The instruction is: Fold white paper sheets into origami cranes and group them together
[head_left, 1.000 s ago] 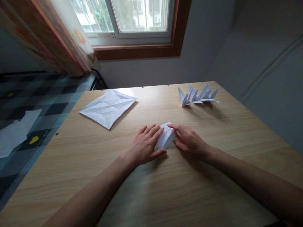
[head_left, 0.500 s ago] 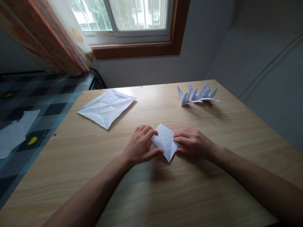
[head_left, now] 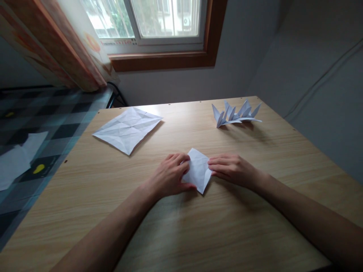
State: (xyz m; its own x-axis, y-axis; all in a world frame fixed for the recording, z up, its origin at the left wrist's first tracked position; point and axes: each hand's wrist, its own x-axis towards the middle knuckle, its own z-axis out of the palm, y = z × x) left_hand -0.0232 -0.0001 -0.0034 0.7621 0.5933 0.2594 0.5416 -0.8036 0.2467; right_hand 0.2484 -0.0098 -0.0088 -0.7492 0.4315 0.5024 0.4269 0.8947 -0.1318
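Observation:
A small folded white paper (head_left: 197, 170), kite-shaped with its point toward me, lies in the middle of the wooden table (head_left: 198, 226). My left hand (head_left: 169, 176) grips its left edge, fingers curled over the top and thumb under the lower edge. On the other side my right hand (head_left: 232, 170) presses the paper's right edge with fingers held together.
A creased, unfolded white square sheet (head_left: 128, 128) lies at the table's far left. Several folded paper cranes (head_left: 236, 113) stand at the far right. A checked bed with white papers (head_left: 15, 158) is left of the table; the wall and window are behind.
The folded paper has been laid out flat into a kite shape with its point toward me. Both hands have shifted a little nearer me, staying on its two sides.

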